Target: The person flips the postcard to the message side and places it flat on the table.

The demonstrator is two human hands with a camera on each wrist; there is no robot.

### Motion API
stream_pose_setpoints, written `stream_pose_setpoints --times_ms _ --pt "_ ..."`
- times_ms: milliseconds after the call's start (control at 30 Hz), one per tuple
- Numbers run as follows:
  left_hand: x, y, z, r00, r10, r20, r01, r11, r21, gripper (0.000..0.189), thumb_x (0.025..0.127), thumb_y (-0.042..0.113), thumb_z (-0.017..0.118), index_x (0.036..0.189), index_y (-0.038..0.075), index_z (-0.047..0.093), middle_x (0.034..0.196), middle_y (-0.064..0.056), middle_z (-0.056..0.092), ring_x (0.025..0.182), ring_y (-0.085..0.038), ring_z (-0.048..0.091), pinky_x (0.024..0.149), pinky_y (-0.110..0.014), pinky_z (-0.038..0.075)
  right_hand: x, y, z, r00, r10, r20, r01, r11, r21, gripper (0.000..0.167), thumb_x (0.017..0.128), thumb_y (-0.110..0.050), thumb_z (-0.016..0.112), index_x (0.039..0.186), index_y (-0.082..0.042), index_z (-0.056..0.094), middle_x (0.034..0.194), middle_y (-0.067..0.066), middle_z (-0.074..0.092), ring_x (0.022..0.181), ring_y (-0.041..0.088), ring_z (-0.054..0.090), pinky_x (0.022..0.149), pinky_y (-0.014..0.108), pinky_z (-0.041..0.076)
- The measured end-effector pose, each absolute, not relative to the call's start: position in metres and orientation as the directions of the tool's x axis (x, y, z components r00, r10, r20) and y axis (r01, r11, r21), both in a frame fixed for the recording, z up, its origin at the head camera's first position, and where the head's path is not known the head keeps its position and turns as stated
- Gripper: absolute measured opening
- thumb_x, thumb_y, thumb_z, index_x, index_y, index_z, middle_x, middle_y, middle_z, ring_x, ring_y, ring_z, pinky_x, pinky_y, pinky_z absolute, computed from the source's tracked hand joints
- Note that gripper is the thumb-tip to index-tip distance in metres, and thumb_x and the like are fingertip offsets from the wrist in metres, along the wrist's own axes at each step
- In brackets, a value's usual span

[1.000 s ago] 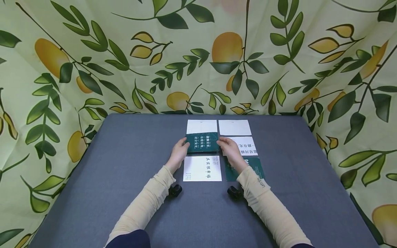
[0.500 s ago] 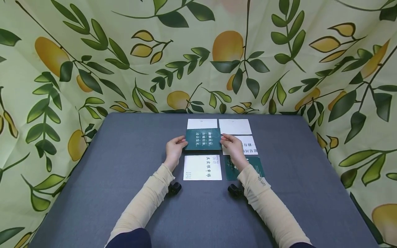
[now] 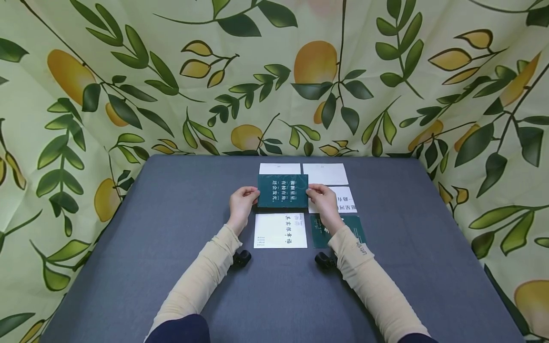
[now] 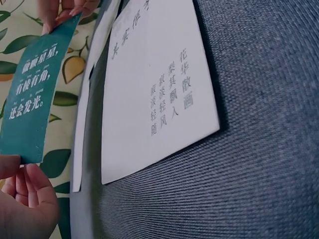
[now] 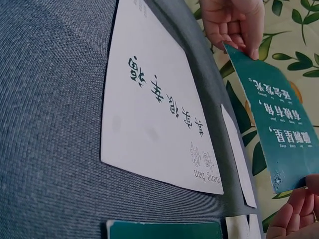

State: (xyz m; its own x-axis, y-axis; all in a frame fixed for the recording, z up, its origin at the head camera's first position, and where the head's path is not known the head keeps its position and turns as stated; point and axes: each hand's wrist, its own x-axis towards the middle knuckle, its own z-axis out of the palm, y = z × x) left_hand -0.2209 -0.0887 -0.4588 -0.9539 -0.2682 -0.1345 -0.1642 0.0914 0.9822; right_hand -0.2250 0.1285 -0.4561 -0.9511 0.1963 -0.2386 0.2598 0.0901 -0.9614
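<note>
A dark green card (image 3: 283, 191) with white Chinese lettering is held up off the table between both hands. My left hand (image 3: 242, 205) pinches its left edge between thumb and fingers, and my right hand (image 3: 323, 205) pinches the right edge. In the left wrist view the green card (image 4: 35, 89) is tilted, its text facing me. Below it on the table lies a white card (image 3: 280, 231) with dark writing. A second green card (image 3: 339, 231) lies partly hidden under my right forearm, and a white lettered card (image 3: 345, 200) sits just beyond it.
Two blank-looking white cards, the left card (image 3: 279, 168) and the right card (image 3: 325, 174), lie at the far side of the grey table (image 3: 171, 228). Patterned cloth (image 3: 274, 85) hangs behind and along the sides. Black straps with small devices (image 3: 242, 258) sit at both wrists.
The green card has been raised off the table and tipped up toward me, looking larger in the head view. Both hands have moved up slightly with it, still pinching its sides.
</note>
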Motion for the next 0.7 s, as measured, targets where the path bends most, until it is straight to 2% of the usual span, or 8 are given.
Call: stream_pose_setpoints --times_ms 200,433,600,667,700 --pt "-0.22 -0.0885 -0.4563 -0.957 -0.262 -0.127 -0.157 0.097 0.983 0.016 0.087 0.01 0.064 0.099 0.0 0.065 0.084 -0.004 0.056 0.076 -0.013 0.056 0.075 -0.027 0.054 -0.2253 0.1282 -0.4549 -0.956 0.207 -0.208 0.232 0.099 -0.968 0.024 0.091 -0.016 0.058 0.11 -0.002 0.06 0.092 0.002 0.051 0.092 0.02 0.05 0.089 0.034 0.045" --pt "-0.2193 -0.0899 -0.4552 -0.96 -0.255 -0.115 -0.149 0.12 0.981 0.014 0.087 0.015 0.065 0.097 0.005 0.066 0.083 -0.001 0.057 0.081 -0.014 0.055 0.08 -0.03 0.05 -0.2264 0.1294 -0.453 -0.958 0.196 -0.209 0.221 0.041 -0.974 0.022 0.09 -0.017 0.059 0.108 -0.003 0.061 0.097 0.004 0.059 0.093 0.015 0.057 0.095 0.036 0.046" --pt "-0.2235 -0.0915 -0.4557 -0.977 -0.191 -0.093 -0.095 0.002 0.995 0.017 0.089 0.009 0.061 0.101 -0.003 0.066 0.096 -0.018 0.067 0.092 -0.03 0.064 0.088 -0.038 0.053 -0.2257 0.1315 -0.4515 -0.962 0.198 -0.189 0.191 -0.007 -0.981 0.022 0.092 -0.014 0.055 0.105 0.001 0.062 0.099 0.006 0.062 0.086 0.01 0.059 0.093 0.035 0.049" --pt "-0.2246 -0.093 -0.456 -0.982 -0.165 -0.093 -0.087 -0.042 0.995 0.019 0.089 0.006 0.061 0.103 -0.006 0.065 0.101 -0.023 0.067 0.093 -0.032 0.065 0.09 -0.041 0.052 -0.2263 0.132 -0.4523 -0.962 0.207 -0.176 0.176 -0.019 -0.984 0.022 0.092 -0.014 0.053 0.104 0.002 0.063 0.096 0.004 0.061 0.083 0.009 0.058 0.09 0.033 0.05" --pt "-0.225 -0.094 -0.4561 -0.983 -0.157 -0.094 -0.087 -0.054 0.995 0.019 0.089 0.006 0.061 0.102 -0.006 0.065 0.101 -0.022 0.067 0.09 -0.029 0.066 0.09 -0.042 0.051 -0.2266 0.1321 -0.453 -0.963 0.212 -0.167 0.166 -0.023 -0.986 0.023 0.092 -0.014 0.053 0.103 0.002 0.064 0.094 0.002 0.061 0.082 0.01 0.058 0.088 0.033 0.051"
